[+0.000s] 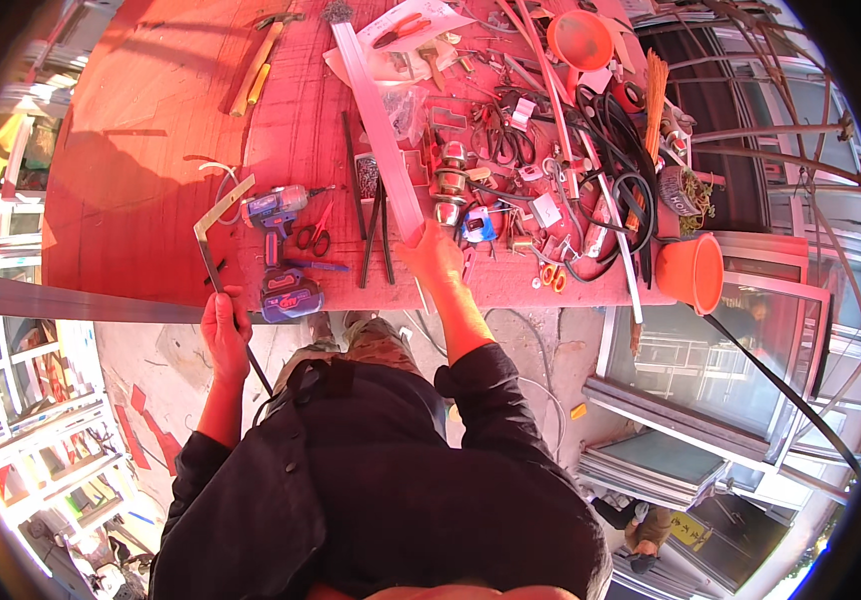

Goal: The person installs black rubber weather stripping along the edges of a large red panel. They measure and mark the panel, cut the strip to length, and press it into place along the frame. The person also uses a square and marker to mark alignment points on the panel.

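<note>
My left hand point(223, 325) is closed around a thin bent strip point(216, 205) at the table's near left edge. Its yellowish upper end angles to the right, and its dark lower part runs down beside my body. My right hand point(434, 262) grips the near end of a long pale flat strip point(381, 125), which reaches far across the red-covered table point(151, 230) and has a dark fuzzy tuft at its far end. Between my hands lie a cordless drill point(279, 240), red-handled scissors point(317, 234) and several dark thin strips point(378, 235).
A hammer point(263, 62) lies at the far left. Black cables point(631, 150), a blue tape measure point(478, 225) and door knobs point(451, 183) clutter the right side. An orange pot point(691, 273) sits at the right edge, near stacked window frames point(721, 350).
</note>
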Tool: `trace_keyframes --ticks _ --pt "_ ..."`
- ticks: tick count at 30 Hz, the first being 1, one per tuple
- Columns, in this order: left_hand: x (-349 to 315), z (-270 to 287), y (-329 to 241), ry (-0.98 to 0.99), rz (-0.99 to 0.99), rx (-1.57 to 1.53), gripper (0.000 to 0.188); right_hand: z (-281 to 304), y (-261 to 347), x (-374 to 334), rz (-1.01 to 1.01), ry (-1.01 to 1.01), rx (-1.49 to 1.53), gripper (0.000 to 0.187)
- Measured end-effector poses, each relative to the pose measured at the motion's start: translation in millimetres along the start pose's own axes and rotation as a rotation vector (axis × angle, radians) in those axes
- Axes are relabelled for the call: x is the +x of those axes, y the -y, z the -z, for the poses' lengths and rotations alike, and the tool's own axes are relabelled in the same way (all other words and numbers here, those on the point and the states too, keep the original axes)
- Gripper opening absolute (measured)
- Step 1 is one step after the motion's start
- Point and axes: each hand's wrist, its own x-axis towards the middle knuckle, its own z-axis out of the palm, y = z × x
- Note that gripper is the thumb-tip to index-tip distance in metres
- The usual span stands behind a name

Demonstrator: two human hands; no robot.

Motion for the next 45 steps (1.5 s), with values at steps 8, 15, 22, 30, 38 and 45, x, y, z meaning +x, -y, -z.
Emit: trace_keyframes --ticks 8,15,22,30,38,45 --pt "11 -31 2 0.053 0.000 0.061 0.033 -34 -13 -10 0.123 -0.114 0.369 0.056" --pt "18 -46 3 0.131 -0.029 0.098 0.032 -15 -83 -22 -0.031 -0.479 0.247 0.052" --pt "21 -64 3 0.150 0.006 0.149 0.033 5 -101 16 -0.008 -0.564 0.170 0.065" --pt "27 -72 10 0.152 0.005 0.163 0.035 -48 -63 -3 -0.113 -0.276 0.258 0.063" --pt "29 -77 11 0.100 0.036 0.125 0.035 -45 -90 4 0.008 -0.145 0.322 0.055" --pt "31 -75 9 0.040 0.022 0.130 0.036 -18 -69 11 -0.001 -0.187 0.295 0.054"
